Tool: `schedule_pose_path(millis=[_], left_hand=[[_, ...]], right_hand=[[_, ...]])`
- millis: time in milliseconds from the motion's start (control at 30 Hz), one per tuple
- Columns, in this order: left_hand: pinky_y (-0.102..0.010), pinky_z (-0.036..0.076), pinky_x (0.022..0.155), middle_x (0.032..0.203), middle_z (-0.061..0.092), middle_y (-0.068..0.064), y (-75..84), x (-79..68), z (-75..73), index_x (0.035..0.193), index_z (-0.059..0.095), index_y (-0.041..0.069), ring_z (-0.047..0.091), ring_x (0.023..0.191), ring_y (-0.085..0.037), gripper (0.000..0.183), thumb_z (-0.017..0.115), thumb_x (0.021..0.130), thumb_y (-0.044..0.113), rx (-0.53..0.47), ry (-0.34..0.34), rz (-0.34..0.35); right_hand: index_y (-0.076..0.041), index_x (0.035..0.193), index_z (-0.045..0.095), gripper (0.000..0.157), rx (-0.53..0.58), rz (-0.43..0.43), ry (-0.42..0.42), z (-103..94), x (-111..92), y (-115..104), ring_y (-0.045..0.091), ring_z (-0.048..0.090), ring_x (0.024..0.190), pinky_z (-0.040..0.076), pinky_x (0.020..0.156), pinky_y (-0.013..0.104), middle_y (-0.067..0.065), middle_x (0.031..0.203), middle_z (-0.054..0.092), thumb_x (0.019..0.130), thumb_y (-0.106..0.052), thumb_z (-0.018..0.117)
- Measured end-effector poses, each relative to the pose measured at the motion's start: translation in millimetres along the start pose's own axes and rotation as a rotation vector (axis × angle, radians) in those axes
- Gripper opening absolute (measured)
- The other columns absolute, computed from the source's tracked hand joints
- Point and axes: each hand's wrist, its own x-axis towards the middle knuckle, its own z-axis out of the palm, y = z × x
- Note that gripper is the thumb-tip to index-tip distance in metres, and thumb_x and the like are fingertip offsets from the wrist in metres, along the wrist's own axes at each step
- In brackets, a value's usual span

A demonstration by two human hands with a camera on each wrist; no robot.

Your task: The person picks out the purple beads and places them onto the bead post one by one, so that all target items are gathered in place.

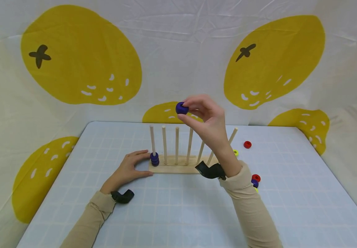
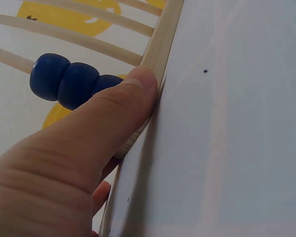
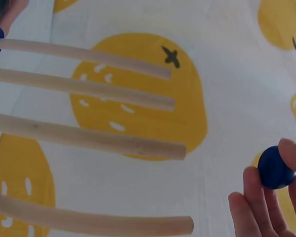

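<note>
Between thumb and fingertips, my right hand (image 1: 207,119) pinches a dark blue bead (image 1: 181,108), raised above the tops of the pegs. In the right wrist view this blue bead (image 3: 275,169) is off past the peg tips. A wooden peg rack (image 1: 175,169) with several upright pegs rests on the table. Its leftmost peg carries a short stack of blue beads (image 1: 154,159). My left hand (image 1: 130,168) grips the rack's left end, the thumb (image 2: 133,89) against the front edge below the stack. My right hand and forearm partly hide the rack's right side.
Right of the rack lie a red bead (image 1: 247,144) and a yellow bead (image 1: 235,152). Closer in, beside my right sleeve, another red bead (image 1: 256,178) and a blue bead (image 1: 255,183) sit together, with yellow partly hidden. A fruit-printed cloth (image 1: 181,51) hangs behind the table.
</note>
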Motion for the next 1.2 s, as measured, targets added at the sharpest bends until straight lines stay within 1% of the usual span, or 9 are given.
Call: schedule_pose_path(millis=[233,433,533,667,733,867,967,1100,1200], left_hand=[[-0.060,0.026,0.108,0.143,0.054,-0.014,0.7,0.0,-0.1,0.133,0.064,0.014,0.044,0.134,-0.035,0.071,0.091,0.071,0.034,-0.002,0.001,0.005],[-0.061,0.026,0.108,0.143,0.054,-0.015,2.2,-0.4,-0.9,0.133,0.064,0.013,0.044,0.134,-0.036,0.070,0.090,0.071,0.034,0.008,-0.002,-0.003],[-0.061,0.026,0.108,0.143,0.054,-0.015,3.4,-0.4,-1.3,0.133,0.064,0.013,0.044,0.134,-0.036,0.070,0.090,0.071,0.033,0.001,-0.003,-0.003],[-0.061,0.025,0.108,0.143,0.054,-0.015,3.8,-0.3,-1.3,0.133,0.064,0.013,0.044,0.134,-0.036,0.070,0.091,0.071,0.032,-0.003,-0.004,-0.006],[-0.061,0.025,0.108,0.143,0.054,-0.015,3.2,0.0,-0.8,0.133,0.064,0.013,0.044,0.134,-0.036,0.070,0.090,0.072,0.033,0.002,-0.006,-0.008],[-0.060,0.025,0.108,0.143,0.054,-0.015,3.1,0.0,-0.8,0.134,0.064,0.014,0.044,0.134,-0.036,0.070,0.090,0.072,0.034,0.004,-0.009,-0.014],[-0.060,0.026,0.108,0.143,0.053,-0.015,3.2,-0.1,-0.7,0.134,0.064,0.014,0.044,0.134,-0.036,0.071,0.090,0.072,0.035,0.001,-0.009,-0.014],[-0.060,0.026,0.109,0.143,0.053,-0.015,2.3,-0.3,-0.4,0.134,0.064,0.014,0.044,0.134,-0.036,0.071,0.090,0.072,0.036,-0.003,-0.009,-0.014],[-0.061,0.025,0.109,0.143,0.053,-0.014,1.3,-0.5,-0.4,0.134,0.064,0.014,0.044,0.134,-0.036,0.071,0.089,0.072,0.037,0.000,-0.009,-0.018]], right_hand=[[0.008,0.102,0.065,0.025,-0.058,0.073,0.066,15.4,6.5,2.7,0.025,0.067,0.087,0.057,0.086,0.037,0.014,0.102,0.064,0.080,0.011,0.077],[0.007,0.099,0.067,0.024,-0.089,0.190,0.113,23.4,14.0,4.3,0.025,0.068,0.086,0.059,0.080,0.035,0.014,0.101,0.064,0.078,0.008,0.079],[0.004,0.098,0.068,0.023,-0.147,0.250,0.107,25.4,17.9,4.6,0.023,0.069,0.084,0.059,0.077,0.032,0.011,0.101,0.065,0.079,0.005,0.080],[-0.001,0.097,0.069,0.021,-0.197,0.326,0.068,27.0,22.2,4.7,0.021,0.068,0.081,0.059,0.072,0.031,0.008,0.101,0.067,0.080,-0.001,0.081],[-0.002,0.097,0.069,0.020,-0.199,0.359,0.046,28.2,24.2,5.1,0.022,0.068,0.080,0.059,0.069,0.032,0.007,0.101,0.067,0.081,-0.002,0.081],[-0.003,0.097,0.069,0.019,-0.195,0.376,-0.024,31.1,27.6,8.9,0.022,0.068,0.081,0.059,0.070,0.033,0.007,0.100,0.068,0.081,-0.002,0.081],[-0.001,0.098,0.069,0.020,-0.160,0.368,-0.092,32.1,29.5,14.4,0.022,0.069,0.083,0.059,0.072,0.033,0.008,0.101,0.067,0.081,-0.002,0.080],[-0.001,0.099,0.069,0.020,-0.078,0.383,-0.174,32.6,30.4,22.4,0.023,0.069,0.085,0.060,0.073,0.035,0.009,0.103,0.068,0.082,-0.001,0.080],[0.000,0.101,0.068,0.021,-0.023,0.370,-0.224,32.1,29.9,27.5,0.024,0.069,0.089,0.059,0.076,0.036,0.011,0.105,0.067,0.082,0.001,0.079]])
